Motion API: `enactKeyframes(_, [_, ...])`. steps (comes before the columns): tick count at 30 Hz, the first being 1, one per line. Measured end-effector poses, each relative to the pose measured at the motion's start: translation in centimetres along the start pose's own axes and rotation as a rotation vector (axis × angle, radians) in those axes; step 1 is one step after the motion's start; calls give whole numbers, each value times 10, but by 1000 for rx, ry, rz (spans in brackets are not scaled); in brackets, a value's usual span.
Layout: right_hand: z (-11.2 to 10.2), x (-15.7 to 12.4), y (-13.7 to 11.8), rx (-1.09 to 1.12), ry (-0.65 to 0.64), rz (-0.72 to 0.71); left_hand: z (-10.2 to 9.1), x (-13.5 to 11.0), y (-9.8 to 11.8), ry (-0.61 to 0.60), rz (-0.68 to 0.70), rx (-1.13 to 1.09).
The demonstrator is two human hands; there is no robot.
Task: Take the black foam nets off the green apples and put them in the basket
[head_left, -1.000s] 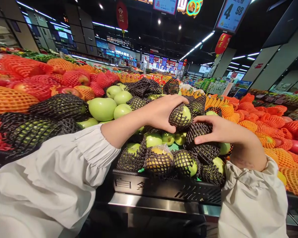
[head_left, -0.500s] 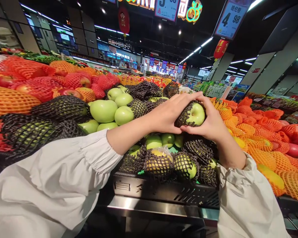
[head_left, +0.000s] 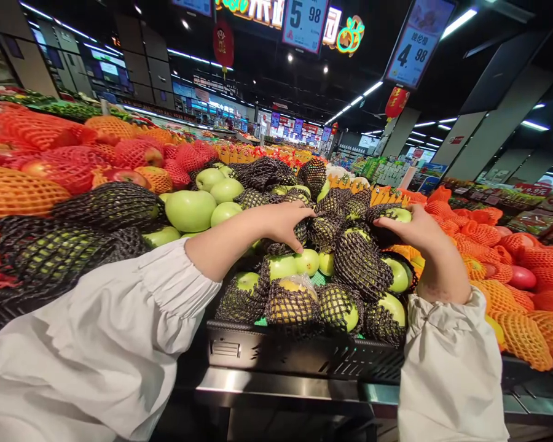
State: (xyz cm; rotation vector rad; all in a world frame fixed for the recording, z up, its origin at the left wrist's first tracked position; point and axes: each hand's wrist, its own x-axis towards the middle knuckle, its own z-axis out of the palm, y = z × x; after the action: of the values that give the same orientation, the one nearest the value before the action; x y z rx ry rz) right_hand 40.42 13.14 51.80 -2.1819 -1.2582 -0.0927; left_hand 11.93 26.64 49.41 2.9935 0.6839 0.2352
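Observation:
My left hand lies on the heap of green apples in black foam netting, its fingers curled over one netted apple near the top. My right hand is closed round another netted green apple at the right side of the heap, its fingers covering the fruit's right half. Both arms wear loose white sleeves. Bare green apples sit to the left of my left hand.
The apples fill a black crate on a metal shelf edge. Orange-netted fruit lies to the right, red- and orange-netted fruit to the left. Price signs hang overhead, with store aisles behind.
Half a second ago both hands held one netted apple up above the heap. Now they have separated and dropped onto the heap, left hand at the middle, right hand at the right side.

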Motion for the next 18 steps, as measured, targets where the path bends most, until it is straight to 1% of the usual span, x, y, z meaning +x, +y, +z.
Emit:
enactKeyframes(2, [-2, -4, -3, 10, -14, 95, 0, 0, 0, 1, 0, 3])
enactKeyframes(4, [-2, -9, -8, -8, 4, 99, 0, 0, 0, 6, 2, 0])
enactKeyframes(6, [-1, -14, -15, -13, 86, 74, -1, -1, 0, 16, 2, -5])
enactKeyframes(8, [0, -16, -23, 6, 215, 43, -4, -4, 1, 22, -10, -23])
enactKeyframes(10, [1, -14, -33, 27, 336, -2, -7, -8, 2, 19, -37, -46])
enactKeyframes(11, [2, -10, -38, 23, 359, -39, -9, -10, 3, 14, -56, -55])
enactKeyframes(12, [4, -4, -44, 2, 340, -82, -11, -12, 3, 12, -80, -59])
enactKeyframes(13, [6, 3, -49, -41, 264, -130, -12, -13, 2, 17, -104, -59])
enactKeyframes(15, [13, 20, -57, -157, 12, -205, -15, -15, 1, 60, -152, -59])
enactKeyframes(16, [17, 29, -59, -216, -124, -219, -16, -15, 0, 104, -170, -65])
enactKeyframes(17, [22, 38, -60, -247, -206, -223, -17, -15, -1, 159, -180, -83])
enactKeyframes(18, [27, 47, -60, -256, -243, -246, -18, -14, -2, 223, -189, -112])
